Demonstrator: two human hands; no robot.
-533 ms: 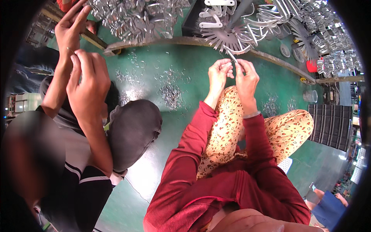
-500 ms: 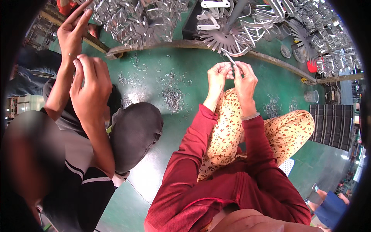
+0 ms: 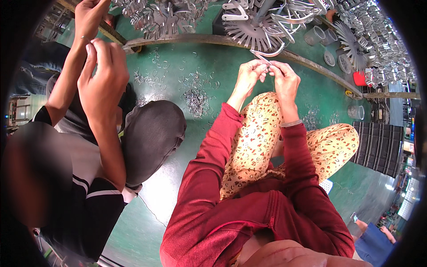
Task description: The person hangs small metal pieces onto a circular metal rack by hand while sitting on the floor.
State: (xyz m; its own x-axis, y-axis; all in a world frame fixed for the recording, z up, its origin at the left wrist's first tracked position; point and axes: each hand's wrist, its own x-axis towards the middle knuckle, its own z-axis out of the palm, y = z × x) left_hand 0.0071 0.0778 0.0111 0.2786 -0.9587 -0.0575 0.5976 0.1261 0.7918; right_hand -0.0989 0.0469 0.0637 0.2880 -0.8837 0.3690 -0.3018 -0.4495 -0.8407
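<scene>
In front of my knees, my left hand (image 3: pixel 249 76) and my right hand (image 3: pixel 285 80) meet with their fingertips nearly touching. A curved silver metal strip (image 3: pixel 275 53) sticks out above the fingertips, its lower end pinched by my right thumb and fingers. My left thumb and fingers are pressed together right beside that end; whatever small thing they hold is hidden. Just beyond the strip hangs a fan of flat grey metal blades (image 3: pixel 250 34) with similar curved silver pieces on it.
A wooden beam (image 3: pixel 195 41) runs across the far side. Metal rings lie in a pile (image 3: pixel 195 101) on the green floor. At my left sits a co-worker, with a raised hand (image 3: pixel 104 66). Clear plastic cups (image 3: pixel 314 35) and a black crate (image 3: pixel 378 147) are to the right.
The curved strip has swung so that its bent part shows more above my fingers. My view has shifted slightly. The co-worker's far hand has changed pose, its fingers less stretched out.
</scene>
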